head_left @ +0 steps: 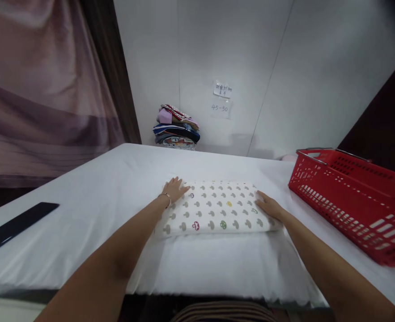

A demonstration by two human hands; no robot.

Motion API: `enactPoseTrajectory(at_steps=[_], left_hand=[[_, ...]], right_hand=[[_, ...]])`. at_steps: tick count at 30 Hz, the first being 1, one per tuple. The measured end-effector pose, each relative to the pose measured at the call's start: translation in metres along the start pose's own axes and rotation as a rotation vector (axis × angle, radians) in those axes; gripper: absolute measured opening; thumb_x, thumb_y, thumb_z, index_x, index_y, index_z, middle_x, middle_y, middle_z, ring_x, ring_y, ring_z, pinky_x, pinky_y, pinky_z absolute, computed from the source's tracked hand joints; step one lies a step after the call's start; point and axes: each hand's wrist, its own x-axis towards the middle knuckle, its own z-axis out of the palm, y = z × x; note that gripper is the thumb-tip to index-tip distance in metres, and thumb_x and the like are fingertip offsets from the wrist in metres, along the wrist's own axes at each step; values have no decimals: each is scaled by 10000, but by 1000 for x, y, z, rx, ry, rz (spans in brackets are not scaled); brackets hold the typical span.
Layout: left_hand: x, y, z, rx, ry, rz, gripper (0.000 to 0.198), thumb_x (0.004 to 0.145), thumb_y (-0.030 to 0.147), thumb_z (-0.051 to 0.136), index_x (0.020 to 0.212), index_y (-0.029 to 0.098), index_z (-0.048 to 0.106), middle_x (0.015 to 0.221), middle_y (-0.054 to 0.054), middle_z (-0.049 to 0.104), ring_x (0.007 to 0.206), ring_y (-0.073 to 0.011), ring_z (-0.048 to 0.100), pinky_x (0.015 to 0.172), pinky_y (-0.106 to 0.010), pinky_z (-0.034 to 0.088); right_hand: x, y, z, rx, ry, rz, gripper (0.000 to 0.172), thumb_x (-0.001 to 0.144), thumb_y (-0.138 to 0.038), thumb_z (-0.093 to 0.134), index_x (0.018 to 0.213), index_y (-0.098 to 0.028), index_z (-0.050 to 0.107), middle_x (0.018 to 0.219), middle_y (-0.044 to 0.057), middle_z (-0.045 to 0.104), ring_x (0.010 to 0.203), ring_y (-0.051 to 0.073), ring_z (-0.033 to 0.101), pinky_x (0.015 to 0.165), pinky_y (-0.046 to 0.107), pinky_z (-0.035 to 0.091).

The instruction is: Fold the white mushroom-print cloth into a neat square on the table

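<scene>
The fingers of the left hand (173,189) are extended and loosely spread, resting on the left edge of a folded mushroom-print cloth (214,210) without clenching it. Those of the right hand (269,206) reach over the cloth's right edge; whether they pinch the fabric or only press on it, I cannot tell.

A pale panelled wall (217,49) with thin vertical seams rises behind the work area. In front of it spreads a table (93,214) covered with a smooth white sheet. A pinkish-mauve curtain (32,80) hangs at the left, beside a dark brown upright strip (116,67). A red plastic shopping basket (354,197), with slotted sides and metal handles, stands on the table's right side, near the right forearm.

The mushroom-print cloth lies flat at the middle of the table, between both hands. Its white ground carries rows of grey mushrooms, with a few outlined in red, green and yellow. A stack of folded textiles (177,129) sits beyond the far table edge, against the wall. A glossy black slab (16,227) lies at far left. Two paper labels (221,99) are fixed to the wall, the lower reading "45-50". A thin bracelet (167,199) circles the left wrist.
</scene>
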Motion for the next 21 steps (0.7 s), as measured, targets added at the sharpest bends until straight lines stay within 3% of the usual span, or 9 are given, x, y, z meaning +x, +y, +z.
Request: enactPoseTrajectory(at_steps=[4,7,10,13,16,19,21], left_hand=[[-41,1,-11,-22,50,90,743,803,646,203,1361,169,316,1473,-76,158,1350,-240,104,1073,-415,133],[-84,-2,-2,31,21,180,679,789,644,294,1332,242,362,1463,-43,201,1348,-226,123,1079,-432,96],[-112,-7,10,22,3,166,597,816,604,302,1307,276,388,1442,-27,264,1338,-201,176,1080,-438,100],[-125,-5,11,-15,41,104,519,854,546,278,1266,269,431,1409,-21,340,1321,-193,227,1070,-438,155],[-134,11,7,13,144,48,504,858,538,282,1212,242,484,1353,-38,427,1303,-222,263,1068,-464,141],[-143,33,9,36,217,95,574,845,586,258,1250,231,456,1373,-40,399,1316,-222,229,1086,-450,84],[-146,43,14,20,176,97,642,824,631,244,1289,226,418,1404,-48,349,1327,-229,201,1086,-452,77]], right_hand=[[-32,7,-11,190,40,119,655,780,-455,474,1352,-162,346,1243,101,530,1081,239,536,935,356,403],[-50,9,-16,289,38,267,706,745,-527,507,1335,-162,376,1170,121,574,1003,257,577,808,358,482],[-57,10,-20,392,-11,377,748,689,-599,540,1278,-146,446,1193,156,552,957,272,592,656,339,529],[-57,12,-22,571,-134,405,689,650,-611,584,1169,-162,528,1136,152,590,862,256,619,545,315,538],[-54,18,-20,742,-274,376,499,661,-574,605,954,-170,607,886,125,671,696,225,631,497,301,528],[-54,23,-16,878,-301,397,343,688,-509,606,827,-196,606,778,102,675,661,228,633,526,310,544],[-56,24,-15,915,-259,383,308,700,-469,605,850,-200,608,830,103,681,725,241,644,595,325,562]])
